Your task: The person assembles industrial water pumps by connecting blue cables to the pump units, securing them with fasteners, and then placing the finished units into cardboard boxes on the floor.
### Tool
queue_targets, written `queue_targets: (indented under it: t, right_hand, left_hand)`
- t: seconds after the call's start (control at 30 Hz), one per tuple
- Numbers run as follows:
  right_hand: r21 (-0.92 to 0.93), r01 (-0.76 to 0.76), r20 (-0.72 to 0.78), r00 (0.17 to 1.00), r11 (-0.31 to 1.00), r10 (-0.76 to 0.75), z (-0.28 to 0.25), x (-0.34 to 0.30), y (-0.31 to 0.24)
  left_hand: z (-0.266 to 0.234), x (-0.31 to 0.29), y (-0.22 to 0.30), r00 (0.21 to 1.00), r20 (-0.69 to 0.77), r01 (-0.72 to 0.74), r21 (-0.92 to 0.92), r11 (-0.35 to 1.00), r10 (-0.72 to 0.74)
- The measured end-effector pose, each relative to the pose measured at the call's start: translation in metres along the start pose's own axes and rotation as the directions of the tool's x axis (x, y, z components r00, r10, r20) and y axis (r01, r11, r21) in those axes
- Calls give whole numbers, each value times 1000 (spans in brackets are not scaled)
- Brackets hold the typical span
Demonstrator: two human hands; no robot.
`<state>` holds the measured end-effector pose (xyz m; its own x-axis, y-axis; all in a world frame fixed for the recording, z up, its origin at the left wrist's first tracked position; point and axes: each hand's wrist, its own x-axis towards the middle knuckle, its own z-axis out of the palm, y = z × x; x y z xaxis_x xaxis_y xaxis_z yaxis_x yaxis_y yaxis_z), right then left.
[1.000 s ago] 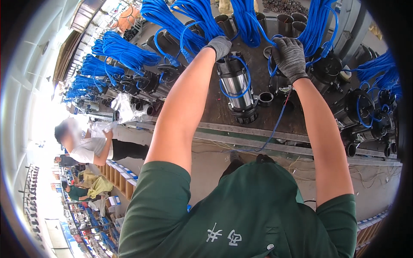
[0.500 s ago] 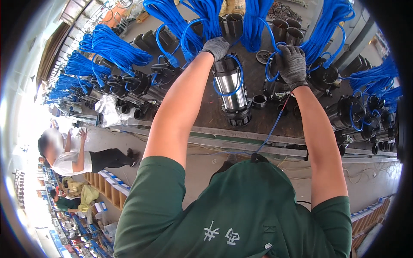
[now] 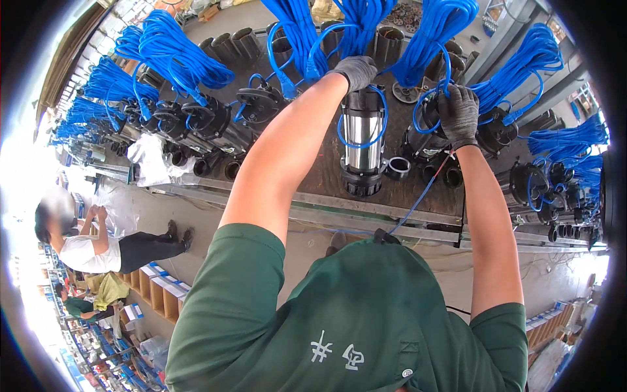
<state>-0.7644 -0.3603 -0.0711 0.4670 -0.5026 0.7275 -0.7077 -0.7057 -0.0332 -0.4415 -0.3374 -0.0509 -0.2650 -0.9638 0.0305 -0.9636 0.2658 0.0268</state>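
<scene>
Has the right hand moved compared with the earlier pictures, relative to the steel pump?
Yes. The right hand now sits farther right of the steel pump, on a blue cable over a black pump.

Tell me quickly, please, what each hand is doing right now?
Left hand: closed on the blue cable above the steel pump.
Right hand: gripping a blue cable loop.

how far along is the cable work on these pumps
Looks done: the pumps to the left already carry bundled blue cable coils. In hand: the left hand rests on top of the steel pump, whose blue cable hangs in a loose loop, while the right hand holds cable at the black pump beside it. Left: that loose cable is not yet coiled.
</scene>
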Motion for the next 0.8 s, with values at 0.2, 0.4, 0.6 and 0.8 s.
queue_targets:
  t: [0.2,0.4,0.6,0.8]
  right_hand:
    - [-34,19,-17,1000,999,-20,0,2,2]
    - [-23,28,-3,1000,999,-28,0,0,-2]
    - [-25,53,-8,999,998,-54,5,-1,1]
    - [200,-90,3,996,976,91,-5,-13,16]
  left_hand:
    - [-6,-16,16,999,-19,12,-668,744,-32]
    - [-49,-57,30,933,259,112,-870,481,251]
    - [-70,-118,35,911,150,-283,-446,849,383]
    - [-81,-195,66,979,80,-150,-343,927,188]
